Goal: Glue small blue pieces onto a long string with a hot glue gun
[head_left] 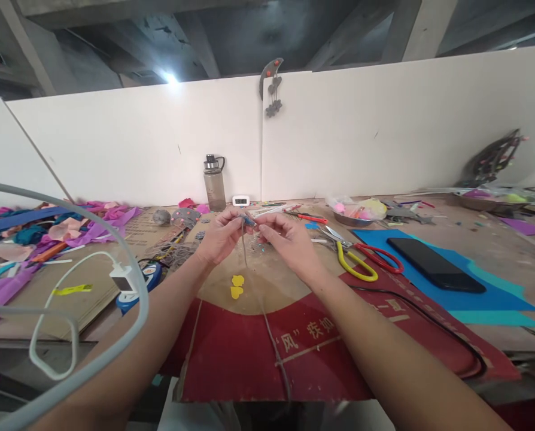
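Observation:
Over the middle of the table, my left hand (223, 234) pinches a small blue-grey piece (248, 221), too small to make out exactly. A grey cord (262, 293) hangs from it and trails down over the red and brown cardboard (236, 359). From the other side, my right hand (288, 234) has thumb and forefinger closed at the piece's right end. Below the hands lie two yellow cutouts (237, 292), the lower one heart-shaped. To the right of my right hand rest scissors (357, 260) with one yellow and one red handle loop.
A black phone (433, 263) lies on blue sheets (411, 278) at the right. Behind stand a bottle (214, 185) and a small white clock (240, 200). Crumpled coloured material (65, 227) covers the left. A white cable (137, 287) loops across the left foreground near a charger (124, 280).

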`<action>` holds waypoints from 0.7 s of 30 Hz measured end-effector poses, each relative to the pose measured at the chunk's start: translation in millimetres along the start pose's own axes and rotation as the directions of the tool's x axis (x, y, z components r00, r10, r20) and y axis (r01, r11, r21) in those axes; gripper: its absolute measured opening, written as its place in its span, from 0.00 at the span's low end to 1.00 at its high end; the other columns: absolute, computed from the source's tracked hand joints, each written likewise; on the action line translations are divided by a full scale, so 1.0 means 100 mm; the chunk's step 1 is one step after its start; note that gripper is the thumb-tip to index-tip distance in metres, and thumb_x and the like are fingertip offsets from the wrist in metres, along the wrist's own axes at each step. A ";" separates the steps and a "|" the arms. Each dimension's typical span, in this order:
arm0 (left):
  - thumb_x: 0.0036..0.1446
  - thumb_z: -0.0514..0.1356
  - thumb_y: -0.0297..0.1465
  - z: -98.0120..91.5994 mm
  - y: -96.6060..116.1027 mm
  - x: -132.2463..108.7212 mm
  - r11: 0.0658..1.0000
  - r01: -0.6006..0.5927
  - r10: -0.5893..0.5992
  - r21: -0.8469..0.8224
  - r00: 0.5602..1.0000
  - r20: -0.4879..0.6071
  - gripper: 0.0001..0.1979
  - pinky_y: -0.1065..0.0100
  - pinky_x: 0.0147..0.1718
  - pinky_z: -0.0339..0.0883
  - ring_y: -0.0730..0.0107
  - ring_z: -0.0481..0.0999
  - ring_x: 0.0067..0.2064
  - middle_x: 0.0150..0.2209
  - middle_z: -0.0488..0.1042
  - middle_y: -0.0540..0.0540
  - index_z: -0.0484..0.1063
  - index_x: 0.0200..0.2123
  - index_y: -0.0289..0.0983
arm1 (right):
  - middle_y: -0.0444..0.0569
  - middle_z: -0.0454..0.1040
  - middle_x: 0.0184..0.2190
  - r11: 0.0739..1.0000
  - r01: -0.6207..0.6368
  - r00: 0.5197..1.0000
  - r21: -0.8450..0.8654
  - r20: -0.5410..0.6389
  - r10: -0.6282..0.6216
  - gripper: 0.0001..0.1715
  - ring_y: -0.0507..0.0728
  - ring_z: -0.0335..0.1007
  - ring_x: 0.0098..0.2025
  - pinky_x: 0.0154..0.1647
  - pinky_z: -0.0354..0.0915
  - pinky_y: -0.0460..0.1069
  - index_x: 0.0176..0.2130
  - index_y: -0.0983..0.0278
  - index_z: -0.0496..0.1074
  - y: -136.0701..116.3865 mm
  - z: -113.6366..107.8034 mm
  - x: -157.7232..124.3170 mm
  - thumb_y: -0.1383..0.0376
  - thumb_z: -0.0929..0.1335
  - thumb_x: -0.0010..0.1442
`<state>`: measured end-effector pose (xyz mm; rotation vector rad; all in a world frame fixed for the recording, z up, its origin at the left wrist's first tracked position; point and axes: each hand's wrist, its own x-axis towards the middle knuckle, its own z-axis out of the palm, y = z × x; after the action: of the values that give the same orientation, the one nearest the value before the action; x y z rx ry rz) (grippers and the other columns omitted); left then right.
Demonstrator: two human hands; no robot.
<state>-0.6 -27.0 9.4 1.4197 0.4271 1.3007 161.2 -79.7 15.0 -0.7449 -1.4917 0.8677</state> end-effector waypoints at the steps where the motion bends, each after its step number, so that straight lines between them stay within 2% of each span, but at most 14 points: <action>1: 0.45 0.68 0.36 0.00 0.01 0.00 1.000 -0.009 0.009 -0.002 1.000 0.001 0.11 0.68 0.36 0.65 0.74 0.70 0.30 0.30 0.73 0.48 0.73 0.29 0.37 | 0.45 0.75 0.34 1.000 0.013 1.000 -0.001 0.004 -0.013 0.12 0.50 0.68 0.30 0.35 0.68 0.48 0.37 0.62 0.73 0.00 0.01 0.00 0.59 0.67 0.53; 5: 0.44 0.68 0.37 0.02 0.02 -0.01 1.000 -0.016 0.016 0.005 1.000 -0.003 0.11 0.67 0.35 0.65 0.74 0.70 0.30 0.32 0.72 0.48 0.73 0.29 0.37 | 0.46 0.74 0.33 0.999 0.027 1.000 -0.023 -0.016 -0.027 0.12 0.51 0.68 0.31 0.34 0.67 0.47 0.37 0.62 0.72 0.00 0.01 -0.01 0.59 0.67 0.54; 9: 0.46 0.67 0.36 0.05 0.01 -0.02 1.000 -0.003 0.003 0.031 1.000 0.011 0.10 0.68 0.34 0.64 0.75 0.70 0.29 0.29 0.72 0.49 0.74 0.30 0.37 | 0.47 0.74 0.33 0.996 0.058 0.997 -0.072 -0.039 -0.060 0.12 0.53 0.69 0.35 0.35 0.65 0.47 0.38 0.63 0.72 0.03 0.00 -0.01 0.59 0.66 0.55; 15: 0.49 0.65 0.33 0.11 -0.01 -0.03 0.992 -0.034 0.033 0.125 0.999 0.010 0.07 0.70 0.32 0.63 0.75 0.69 0.28 0.25 0.71 0.50 0.73 0.30 0.36 | 0.45 0.73 0.27 0.987 0.069 0.995 -0.147 -0.062 -0.079 0.10 0.52 0.66 0.30 0.33 0.63 0.47 0.33 0.63 0.71 0.02 -0.01 0.01 0.60 0.66 0.55; 21: 0.48 0.65 0.33 0.15 -0.03 -0.04 0.972 -0.068 0.074 0.227 0.997 -0.020 0.08 0.69 0.34 0.64 0.75 0.69 0.28 0.25 0.71 0.51 0.72 0.31 0.36 | 0.45 0.72 0.26 0.981 0.061 0.990 -0.182 -0.114 -0.083 0.08 0.51 0.64 0.28 0.30 0.61 0.46 0.30 0.64 0.70 0.07 -0.01 0.03 0.62 0.65 0.53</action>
<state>12.2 -36.2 8.6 1.6199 0.5625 1.3648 161.8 -73.6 10.6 -0.8546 -1.4913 0.6287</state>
